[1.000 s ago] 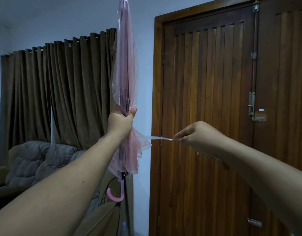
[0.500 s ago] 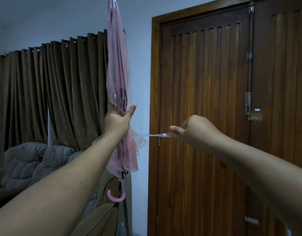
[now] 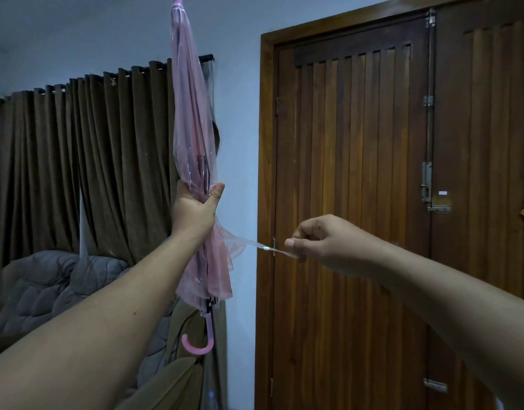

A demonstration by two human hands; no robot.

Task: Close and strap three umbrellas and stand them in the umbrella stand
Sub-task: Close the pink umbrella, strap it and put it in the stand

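Head view: my left hand clenches the pink umbrella upright, handle down, bunching the canopy, while my right hand pinches its strap taut sideways, ready for wrapping

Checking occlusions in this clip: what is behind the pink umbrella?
Behind the pink umbrella, gripped by the left hand, hang brown curtains and a strip of pale wall. The curtain edge directly behind its canopy is covered.
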